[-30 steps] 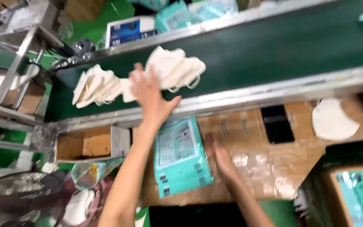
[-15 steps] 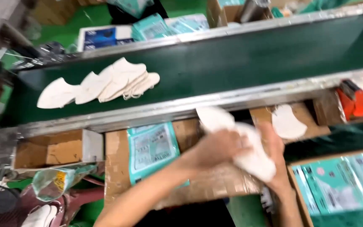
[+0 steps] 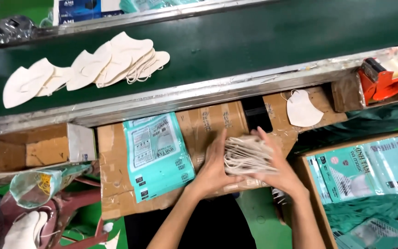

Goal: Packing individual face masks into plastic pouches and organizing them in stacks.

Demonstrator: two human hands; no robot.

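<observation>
Both hands pressed around a stack of white face masks, held on edge over the cardboard-covered worktop, near the middle of the view. Left hand flat against the stack's left side, fingers pointing far; right hand cupped over its right side, fingers curled across the top edge. Grip of each hand closed onto the stack, squeezing it between the palms. Ear loops visible as thin white lines along the stack's upper face.

Just left of the hands, lying flat on the worktop, a teal printed pouch. Farther left, an open cardboard box. Beyond the hands, a black flat object tucked under the belt's metal rail, and to its right a single white mask lying alone. On the far side, a dark green conveyor belt carrying a loose overlapping row of white masks at its left end. At far right, a red tape dispenser. At near right, a carton of teal packets.
</observation>
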